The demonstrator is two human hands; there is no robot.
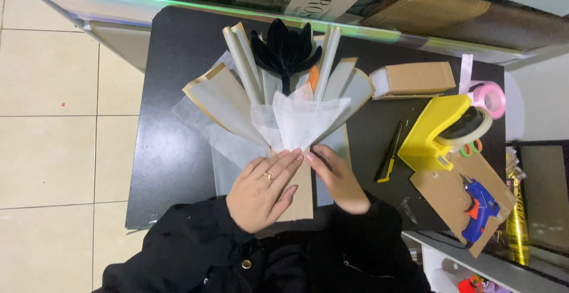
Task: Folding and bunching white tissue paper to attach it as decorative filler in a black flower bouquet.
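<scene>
Both my hands are pressing on the bouquet wrap (299,121) lying mid-desk (172,157): my left hand (264,189) is resting flat, fingers released, while my right hand (338,177) is pinching the white paper's lower fold. A black flower (285,50) is poking from the top.

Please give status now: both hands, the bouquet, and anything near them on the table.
Left hand flat on bouquet wrap. Right hand pinching wrap's lower edge. Black flower inside, lying on black table. Yellow tape dispenser and knife to the right, apart.
</scene>
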